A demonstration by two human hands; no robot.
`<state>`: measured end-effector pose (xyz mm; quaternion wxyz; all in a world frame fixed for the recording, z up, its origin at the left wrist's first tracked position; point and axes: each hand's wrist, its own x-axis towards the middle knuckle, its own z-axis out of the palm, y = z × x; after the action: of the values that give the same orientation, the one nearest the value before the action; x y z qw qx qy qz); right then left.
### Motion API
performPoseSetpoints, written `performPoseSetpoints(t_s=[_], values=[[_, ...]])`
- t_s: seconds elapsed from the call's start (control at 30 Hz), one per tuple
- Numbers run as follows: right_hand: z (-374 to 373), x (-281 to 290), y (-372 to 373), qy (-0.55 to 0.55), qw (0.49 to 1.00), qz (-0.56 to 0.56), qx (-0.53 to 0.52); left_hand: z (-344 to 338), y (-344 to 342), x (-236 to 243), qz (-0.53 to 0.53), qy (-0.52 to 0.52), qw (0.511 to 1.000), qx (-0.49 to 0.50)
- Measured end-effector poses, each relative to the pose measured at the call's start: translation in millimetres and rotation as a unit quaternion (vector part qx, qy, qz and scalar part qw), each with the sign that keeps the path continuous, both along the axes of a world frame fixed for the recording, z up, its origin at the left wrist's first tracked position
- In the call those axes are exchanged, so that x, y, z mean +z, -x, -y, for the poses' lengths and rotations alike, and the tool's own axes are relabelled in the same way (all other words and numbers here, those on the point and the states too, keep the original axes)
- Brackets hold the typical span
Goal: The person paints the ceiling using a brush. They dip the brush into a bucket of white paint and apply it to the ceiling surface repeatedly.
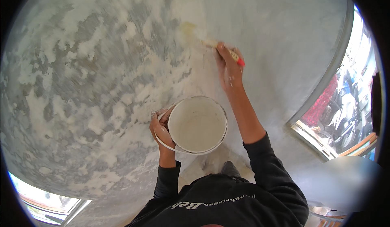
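Observation:
My right hand [229,64] is closed round the handle of a paintbrush [209,43], raised in front of the wall [276,20]. The brush has a pale handle with a red end, and its yellowish bristles are smeared by motion against the wall. A white bucket [198,124] hangs close to my body, with a pale layer of paint inside. Curled at the bucket's left side, my left hand [162,125] grips it, the white handle looping past the wrist. White spots mark both hands.
The wall is patchy white and grey on the left and smoother grey on the right. A window opening [345,101] at the right shows motorbikes beyond it. Another window [50,204] lies at the lower left. A blurred pale round shape [345,182] sits at the lower right.

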<state>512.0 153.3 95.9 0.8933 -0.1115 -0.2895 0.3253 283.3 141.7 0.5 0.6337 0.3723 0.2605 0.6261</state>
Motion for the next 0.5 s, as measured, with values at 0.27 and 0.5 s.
performPoseSetpoints(t_s=[0.27, 0.5], values=[[-75, 113, -2, -0.124, 0.989, 0.059, -0.059, 4, 4, 4, 0.005, -0.017, 1.000, 0.013], [-104, 69, -8, -0.040, 0.989, 0.091, -0.111, 5, 9, 0, -0.009, -0.025, 0.999, 0.035]])
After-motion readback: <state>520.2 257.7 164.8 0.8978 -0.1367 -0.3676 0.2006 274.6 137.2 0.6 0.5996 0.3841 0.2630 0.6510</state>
